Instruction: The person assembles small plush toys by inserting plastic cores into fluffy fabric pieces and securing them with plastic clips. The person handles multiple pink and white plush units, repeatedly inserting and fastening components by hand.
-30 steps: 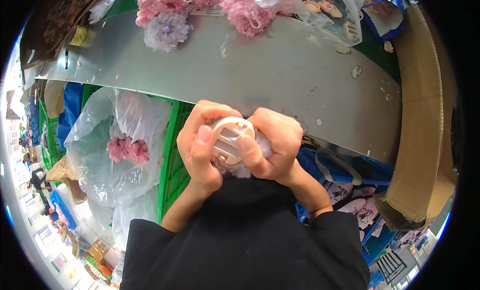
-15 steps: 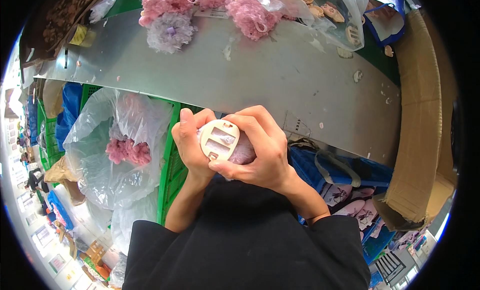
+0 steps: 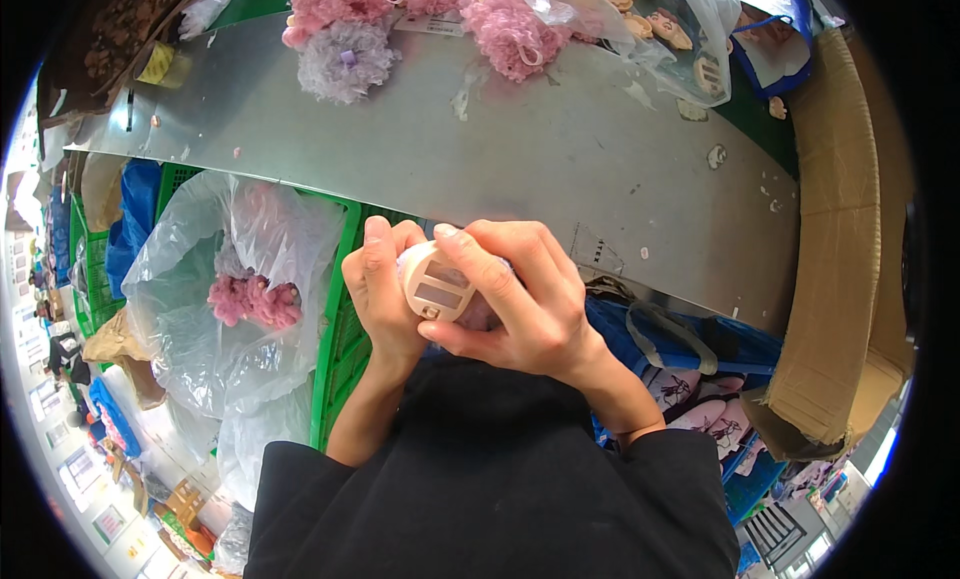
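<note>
Between my hands, at the table's near edge, is a cream oval plastic piece (image 3: 418, 297) with slots cut through it. It lies against a fuzzy pale lilac plush piece (image 3: 480, 312), mostly covered by my fingers. My left hand (image 3: 382, 284) grips the left side, its thumb pointing up beside the oval. My right hand (image 3: 535, 294) wraps the right side, with its index finger stretched over the oval's upper rim and its thumb along the lower edge. How the plastic and the plush join is hidden.
Pink plush pieces (image 3: 515, 34) and a grey one (image 3: 345, 64) lie on the metal table (image 3: 560, 149). A clear bag (image 3: 690, 69) holds cream plastic parts. Left is a green crate (image 3: 340, 379) with a plastic bag (image 3: 180, 349); right, a cardboard box (image 3: 830, 239) and blue bin (image 3: 750, 489).
My right index finger has moved up and across onto the oval's upper rim, covering its upper slot. The left hand keeps its hold in nearly the same place.
</note>
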`<state>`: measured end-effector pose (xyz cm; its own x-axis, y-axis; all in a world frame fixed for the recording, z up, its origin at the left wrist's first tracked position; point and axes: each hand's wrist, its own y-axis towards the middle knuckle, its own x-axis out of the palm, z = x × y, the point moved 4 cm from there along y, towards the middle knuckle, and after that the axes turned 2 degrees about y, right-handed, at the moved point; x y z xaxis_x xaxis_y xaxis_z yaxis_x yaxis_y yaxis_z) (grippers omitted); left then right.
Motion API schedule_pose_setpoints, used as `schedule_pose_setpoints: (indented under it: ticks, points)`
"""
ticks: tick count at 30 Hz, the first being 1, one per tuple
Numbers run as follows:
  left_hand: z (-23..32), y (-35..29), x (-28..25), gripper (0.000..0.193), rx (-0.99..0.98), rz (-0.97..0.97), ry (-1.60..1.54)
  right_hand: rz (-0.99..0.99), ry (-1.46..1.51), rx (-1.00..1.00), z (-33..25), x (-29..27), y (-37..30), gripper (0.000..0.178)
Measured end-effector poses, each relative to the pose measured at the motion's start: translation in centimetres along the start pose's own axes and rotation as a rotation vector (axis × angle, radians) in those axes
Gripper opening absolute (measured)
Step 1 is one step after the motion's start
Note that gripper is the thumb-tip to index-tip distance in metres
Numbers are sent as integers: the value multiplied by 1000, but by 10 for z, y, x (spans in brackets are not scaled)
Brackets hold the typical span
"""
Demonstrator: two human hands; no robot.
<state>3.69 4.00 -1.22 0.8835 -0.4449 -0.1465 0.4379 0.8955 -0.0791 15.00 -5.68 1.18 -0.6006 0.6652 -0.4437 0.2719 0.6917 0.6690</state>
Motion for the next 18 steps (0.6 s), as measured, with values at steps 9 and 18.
schedule_pose_setpoints:
  ticks: [9, 18]
  points:
    - [1, -2, 4, 68, -5, -82, -92, 131, 14, -31, -1, -13, -3, 51]
    - [6, -2, 1, 70, 206, -119, -150, 72, 377, 230, 10, -16, -11, 58]
